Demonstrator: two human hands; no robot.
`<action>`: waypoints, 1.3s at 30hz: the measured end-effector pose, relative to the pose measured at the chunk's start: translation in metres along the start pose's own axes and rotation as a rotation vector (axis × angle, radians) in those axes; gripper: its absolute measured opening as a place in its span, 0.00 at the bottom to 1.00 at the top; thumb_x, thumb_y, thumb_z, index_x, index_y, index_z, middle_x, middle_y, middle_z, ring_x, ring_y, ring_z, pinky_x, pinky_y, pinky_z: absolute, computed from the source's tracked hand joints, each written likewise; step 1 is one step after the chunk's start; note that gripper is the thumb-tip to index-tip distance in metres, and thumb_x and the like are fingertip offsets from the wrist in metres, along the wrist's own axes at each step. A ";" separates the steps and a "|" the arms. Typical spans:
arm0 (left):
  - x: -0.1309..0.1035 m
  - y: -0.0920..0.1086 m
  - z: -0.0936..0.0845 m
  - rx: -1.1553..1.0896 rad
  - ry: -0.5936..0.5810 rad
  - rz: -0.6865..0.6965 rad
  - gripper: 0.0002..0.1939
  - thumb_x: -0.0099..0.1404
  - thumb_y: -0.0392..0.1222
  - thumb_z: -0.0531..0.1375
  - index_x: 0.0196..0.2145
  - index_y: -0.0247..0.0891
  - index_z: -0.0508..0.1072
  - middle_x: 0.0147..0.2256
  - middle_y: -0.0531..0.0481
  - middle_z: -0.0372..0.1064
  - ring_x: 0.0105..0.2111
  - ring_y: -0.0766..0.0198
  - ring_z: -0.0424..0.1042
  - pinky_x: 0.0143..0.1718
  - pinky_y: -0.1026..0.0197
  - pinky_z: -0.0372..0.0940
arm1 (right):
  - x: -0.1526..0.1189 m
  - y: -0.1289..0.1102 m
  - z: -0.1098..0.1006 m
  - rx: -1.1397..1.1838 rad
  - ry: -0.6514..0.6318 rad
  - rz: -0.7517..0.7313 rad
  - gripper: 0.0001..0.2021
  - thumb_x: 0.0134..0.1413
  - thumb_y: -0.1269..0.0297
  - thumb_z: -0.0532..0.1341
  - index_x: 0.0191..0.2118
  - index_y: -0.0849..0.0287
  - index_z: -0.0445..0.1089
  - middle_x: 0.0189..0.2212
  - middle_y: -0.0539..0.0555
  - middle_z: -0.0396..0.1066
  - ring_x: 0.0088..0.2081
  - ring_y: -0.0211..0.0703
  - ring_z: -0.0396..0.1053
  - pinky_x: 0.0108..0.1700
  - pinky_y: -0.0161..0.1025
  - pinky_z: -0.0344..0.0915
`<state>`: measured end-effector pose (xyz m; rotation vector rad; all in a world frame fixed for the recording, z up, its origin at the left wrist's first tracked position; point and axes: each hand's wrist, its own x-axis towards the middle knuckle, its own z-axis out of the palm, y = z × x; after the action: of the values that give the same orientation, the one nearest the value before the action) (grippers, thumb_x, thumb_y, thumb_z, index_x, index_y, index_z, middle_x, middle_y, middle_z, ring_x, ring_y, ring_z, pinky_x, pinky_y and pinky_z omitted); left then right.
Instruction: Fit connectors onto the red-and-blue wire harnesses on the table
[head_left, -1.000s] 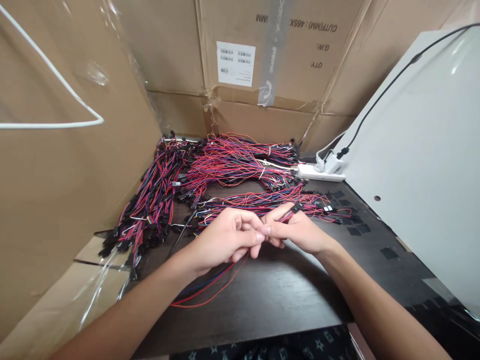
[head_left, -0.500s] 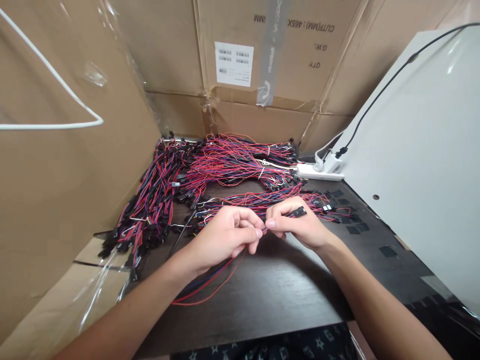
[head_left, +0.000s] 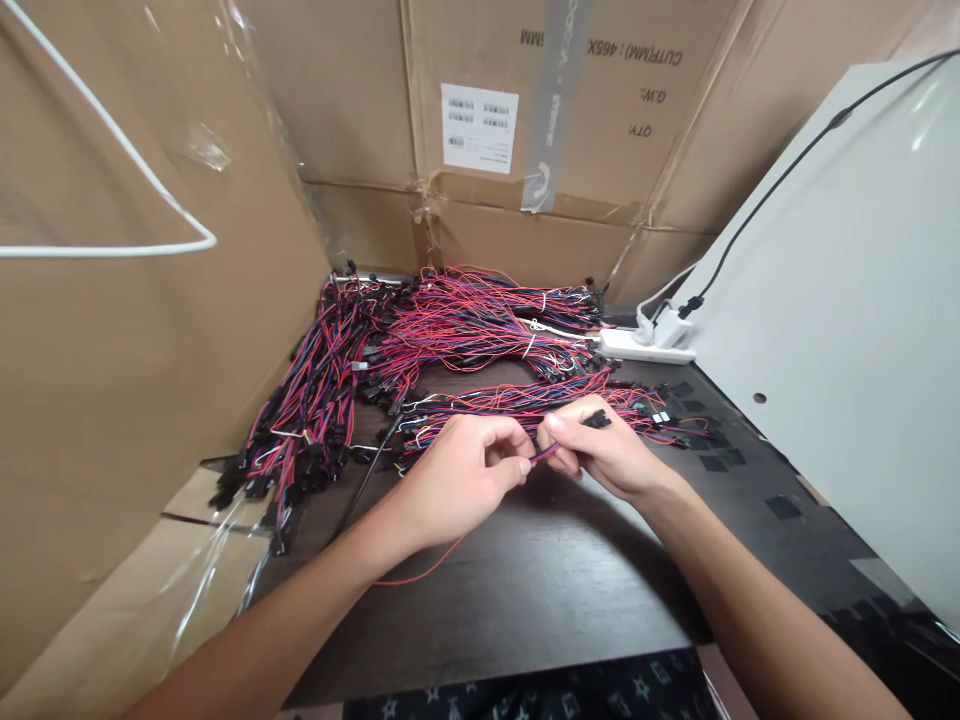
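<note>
Between my two hands runs a thin red and dark wire cable (head_left: pixel 545 454) with a black plug connector (head_left: pixel 598 419) at its right end. My left hand (head_left: pixel 480 465) pinches the wires between thumb and fingertips. My right hand (head_left: pixel 592 445) is closed round them just to the right, and the connector sticks out above it. A loose red wire (head_left: pixel 431 572) trails down from under my left hand onto the dark table (head_left: pixel 540 580). Right behind my hands lies a row of red, blue and black cables (head_left: pixel 495 400).
Large bundles of similar cables (head_left: pixel 465 330) lie at the back, with another heap (head_left: pixel 307 390) at the left. A white power strip (head_left: pixel 645 346) with plugs stands at the back right. Cardboard (head_left: pixel 360 100) walls the back and left; a white panel (head_left: pixel 847 280) borders the right.
My hands have drawn slightly apart, showing more of the cable between them. The trailing wires under my left forearm have pulled in, with less of them showing. The whole view has shifted slightly.
</note>
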<state>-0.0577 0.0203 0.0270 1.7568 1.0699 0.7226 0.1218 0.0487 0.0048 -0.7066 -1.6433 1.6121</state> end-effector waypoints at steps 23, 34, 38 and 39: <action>0.000 -0.005 0.003 -0.013 -0.027 -0.143 0.07 0.58 0.30 0.56 0.26 0.32 0.73 0.24 0.49 0.72 0.18 0.68 0.66 0.21 0.66 0.61 | 0.001 -0.003 -0.001 -0.183 -0.066 0.063 0.25 0.49 0.49 0.66 0.15 0.63 0.62 0.11 0.45 0.52 0.16 0.29 0.46 0.18 0.32 0.42; 0.002 -0.004 0.003 -0.302 -0.069 -0.265 0.05 0.54 0.30 0.58 0.28 0.30 0.74 0.23 0.48 0.72 0.20 0.67 0.70 0.22 0.67 0.67 | 0.002 -0.001 -0.002 -0.160 -0.071 0.097 0.25 0.47 0.49 0.66 0.14 0.63 0.61 0.12 0.45 0.52 0.16 0.29 0.47 0.18 0.31 0.43; 0.002 -0.002 0.001 -0.307 -0.073 -0.263 0.06 0.55 0.34 0.59 0.23 0.30 0.72 0.21 0.48 0.71 0.19 0.69 0.68 0.22 0.68 0.65 | 0.001 0.001 -0.002 -0.156 -0.091 0.107 0.24 0.48 0.48 0.66 0.17 0.64 0.64 0.12 0.45 0.54 0.17 0.29 0.48 0.18 0.31 0.44; 0.002 -0.002 0.001 -0.317 -0.072 -0.265 0.06 0.55 0.35 0.60 0.23 0.30 0.72 0.21 0.48 0.71 0.18 0.69 0.68 0.21 0.69 0.64 | 0.001 0.001 -0.002 -0.157 -0.098 0.105 0.24 0.49 0.48 0.65 0.17 0.64 0.65 0.12 0.45 0.54 0.16 0.29 0.48 0.18 0.31 0.44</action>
<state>-0.0570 0.0219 0.0250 1.3327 1.0509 0.6195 0.1222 0.0507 0.0043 -0.8165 -1.8463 1.6255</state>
